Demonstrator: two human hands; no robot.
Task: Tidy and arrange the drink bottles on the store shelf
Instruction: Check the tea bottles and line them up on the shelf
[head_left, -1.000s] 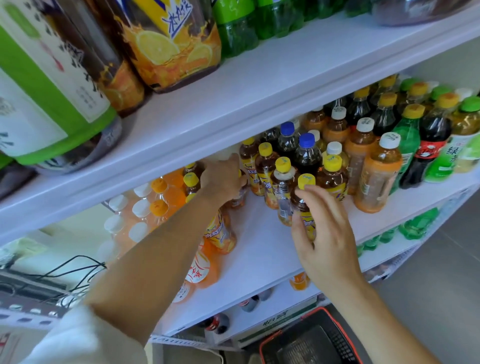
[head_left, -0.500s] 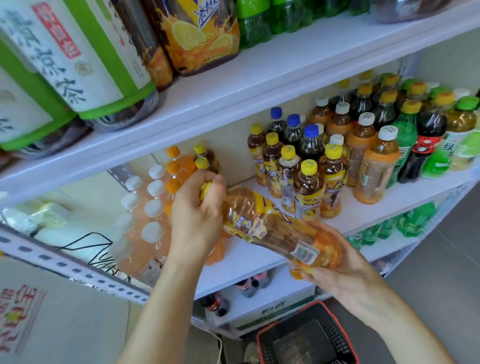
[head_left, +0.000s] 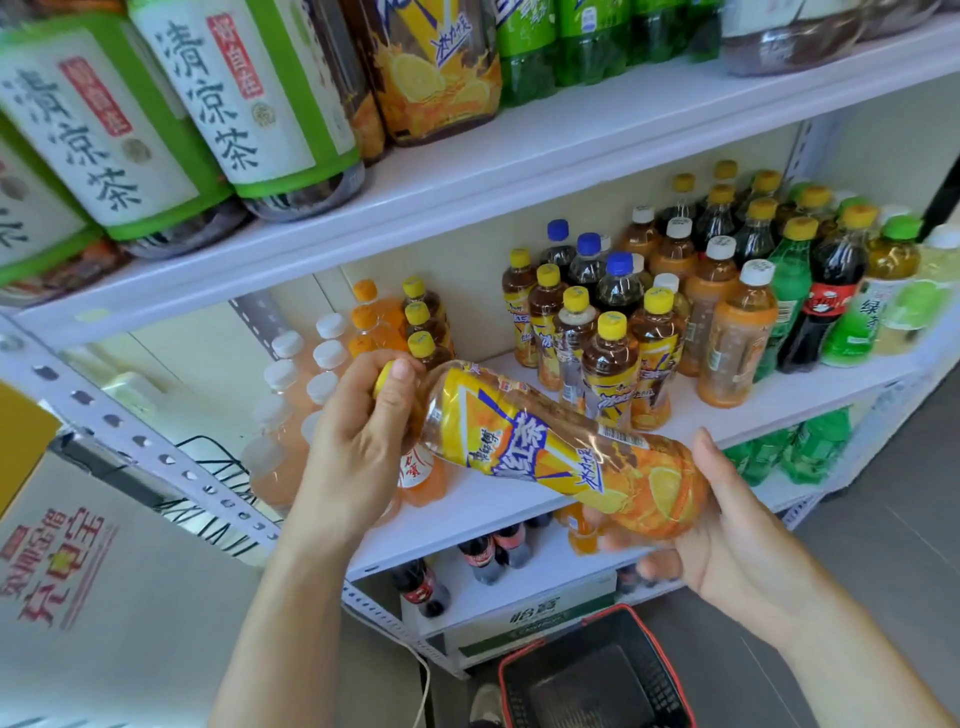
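Bottle of iced tea, clear plastic with a yellow cap and glossy yellow-orange wrap (head_left: 550, 452), is off the white middle shelf (head_left: 519, 499) now, lying tilted in front of it. A second ago it stood among the rest, so it's probably getting re-slotted. Left hand (head_left: 358, 441) grips the capped neck, right hand (head_left: 727, 525) cups the ribbed base. Matching yellow-capped bottles (head_left: 608, 358) stand upright behind.

Bottle (head_left: 550, 447) lies sideways before the shelf (head_left: 779, 400), above the basket (head_left: 597, 675).
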